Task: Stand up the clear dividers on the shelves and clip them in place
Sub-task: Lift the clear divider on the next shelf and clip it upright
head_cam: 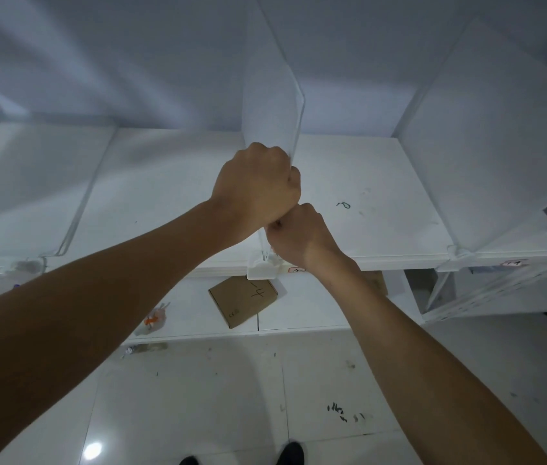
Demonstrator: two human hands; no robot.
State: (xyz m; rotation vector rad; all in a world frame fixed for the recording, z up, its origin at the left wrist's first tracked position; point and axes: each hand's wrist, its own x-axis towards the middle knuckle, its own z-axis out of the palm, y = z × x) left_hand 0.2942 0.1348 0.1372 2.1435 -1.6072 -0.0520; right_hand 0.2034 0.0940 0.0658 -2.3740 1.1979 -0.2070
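A clear divider point(272, 95) stands upright on the white shelf point(383, 196), running from the front edge to the back. My left hand point(258, 186) is closed around its front edge, higher up. My right hand point(299, 233) grips the same front edge just below, touching the left hand. Under both hands a white clip point(263, 265) sits on the shelf's front lip at the divider's foot. Another clear divider point(487, 129) stands to the right, and a third clear divider point(77, 203) to the left.
A brown cardboard box point(244, 299) marked with a 4 lies on the lower shelf, with a small orange-and-clear packet point(154, 319) to its left. Below is a glossy white tiled floor point(198, 397). A small label point(513, 262) sticks on the shelf lip at right.
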